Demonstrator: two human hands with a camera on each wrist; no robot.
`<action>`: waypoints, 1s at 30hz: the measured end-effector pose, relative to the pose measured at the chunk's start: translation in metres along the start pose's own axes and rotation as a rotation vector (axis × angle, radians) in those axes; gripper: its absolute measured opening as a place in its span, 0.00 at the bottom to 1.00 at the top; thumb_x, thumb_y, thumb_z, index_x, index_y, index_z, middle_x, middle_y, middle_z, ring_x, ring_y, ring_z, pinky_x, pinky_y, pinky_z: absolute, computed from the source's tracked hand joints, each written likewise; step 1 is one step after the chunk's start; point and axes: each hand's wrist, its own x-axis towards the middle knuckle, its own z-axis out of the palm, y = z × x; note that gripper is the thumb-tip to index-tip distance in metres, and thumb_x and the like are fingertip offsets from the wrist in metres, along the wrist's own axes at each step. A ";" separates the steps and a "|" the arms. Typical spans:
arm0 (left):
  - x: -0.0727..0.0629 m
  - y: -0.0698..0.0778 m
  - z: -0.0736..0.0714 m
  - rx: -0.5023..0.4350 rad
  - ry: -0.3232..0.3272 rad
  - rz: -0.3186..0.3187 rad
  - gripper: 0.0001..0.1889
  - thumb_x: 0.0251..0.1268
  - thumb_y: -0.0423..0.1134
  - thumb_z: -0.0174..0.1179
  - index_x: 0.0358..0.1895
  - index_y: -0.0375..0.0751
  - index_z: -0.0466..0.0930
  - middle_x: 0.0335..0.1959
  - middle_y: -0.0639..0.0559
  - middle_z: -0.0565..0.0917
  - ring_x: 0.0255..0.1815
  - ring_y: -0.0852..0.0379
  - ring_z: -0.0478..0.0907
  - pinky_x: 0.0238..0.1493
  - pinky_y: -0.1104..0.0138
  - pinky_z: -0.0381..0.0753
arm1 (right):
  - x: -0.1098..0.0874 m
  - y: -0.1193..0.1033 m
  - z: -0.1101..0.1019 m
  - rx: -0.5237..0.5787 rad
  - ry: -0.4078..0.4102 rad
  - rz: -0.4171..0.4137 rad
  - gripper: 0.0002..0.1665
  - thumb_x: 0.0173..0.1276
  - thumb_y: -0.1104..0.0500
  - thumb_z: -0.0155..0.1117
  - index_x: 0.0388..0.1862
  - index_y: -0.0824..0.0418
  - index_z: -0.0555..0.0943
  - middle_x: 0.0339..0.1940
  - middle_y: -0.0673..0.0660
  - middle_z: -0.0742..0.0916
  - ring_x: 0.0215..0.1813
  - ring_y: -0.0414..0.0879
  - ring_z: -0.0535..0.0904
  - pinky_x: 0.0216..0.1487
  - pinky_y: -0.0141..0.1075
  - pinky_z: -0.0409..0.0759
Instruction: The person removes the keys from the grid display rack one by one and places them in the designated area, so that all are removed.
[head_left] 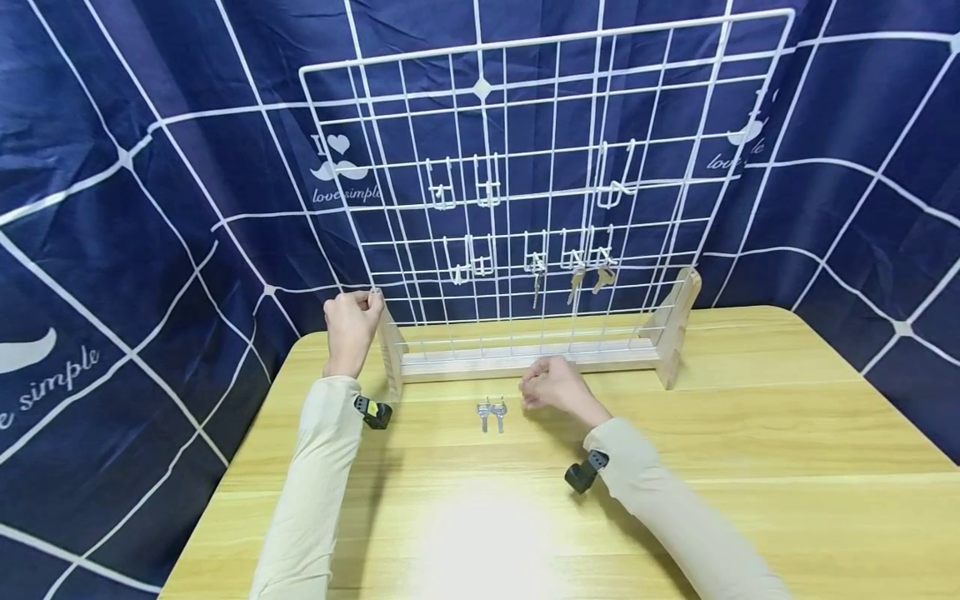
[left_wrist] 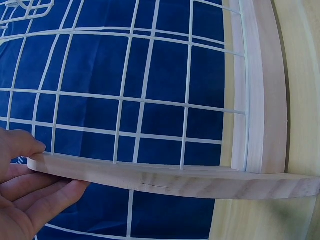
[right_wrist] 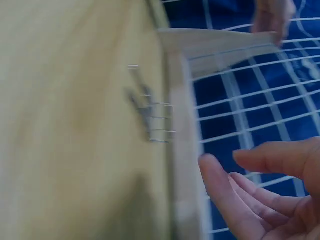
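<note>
My left hand (head_left: 351,329) grips the upper end of the left wooden side support (left_wrist: 165,181) of a white wire grid rack (head_left: 525,154), thumb above and fingers beneath in the left wrist view. On the table before the rack lie two silver keys (head_left: 499,414) side by side, with wire hooks at their heads. Just right of them hovers my right hand (head_left: 557,387), thumb and forefinger apart, nothing between them. In the right wrist view the keys (right_wrist: 146,107) look blurred. Three keys hang from hooks on the grid, one silver (head_left: 537,279) and two brass-coloured (head_left: 576,282).
More white wire hooks (head_left: 487,192) hang on the grid in two rows. A wooden base bar (head_left: 525,360) joins the side supports, the right one (head_left: 678,325) near the table's back edge. Dark blue patterned cloth (head_left: 187,292) surrounds the wooden table (head_left: 787,400).
</note>
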 end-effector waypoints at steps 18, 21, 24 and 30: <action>0.000 0.002 -0.002 0.010 -0.025 -0.031 0.13 0.61 0.36 0.55 0.34 0.32 0.88 0.24 0.41 0.86 0.29 0.42 0.82 0.39 0.53 0.77 | -0.013 -0.068 -0.038 0.385 0.110 -0.401 0.26 0.70 0.66 0.57 0.64 0.77 0.68 0.58 0.72 0.79 0.57 0.59 0.79 0.52 0.34 0.78; -0.001 0.002 -0.001 0.008 -0.025 -0.029 0.13 0.61 0.36 0.55 0.33 0.32 0.88 0.23 0.41 0.86 0.29 0.42 0.82 0.38 0.53 0.77 | -0.010 -0.068 -0.039 0.457 0.090 -0.405 0.26 0.72 0.65 0.56 0.65 0.76 0.67 0.59 0.73 0.78 0.57 0.55 0.80 0.53 0.34 0.77; -0.001 0.002 0.000 0.006 -0.024 -0.027 0.13 0.60 0.36 0.55 0.32 0.32 0.88 0.23 0.41 0.86 0.28 0.42 0.82 0.38 0.53 0.77 | -0.010 -0.070 -0.039 0.514 0.105 -0.419 0.24 0.73 0.64 0.54 0.65 0.75 0.68 0.58 0.72 0.79 0.54 0.50 0.82 0.53 0.36 0.78; 0.000 0.001 0.000 0.016 -0.010 -0.010 0.12 0.59 0.34 0.55 0.29 0.32 0.88 0.19 0.42 0.85 0.23 0.43 0.79 0.35 0.54 0.76 | -0.011 -0.075 -0.040 0.598 0.135 -0.462 0.20 0.72 0.66 0.55 0.58 0.76 0.71 0.38 0.55 0.89 0.41 0.42 0.85 0.47 0.35 0.81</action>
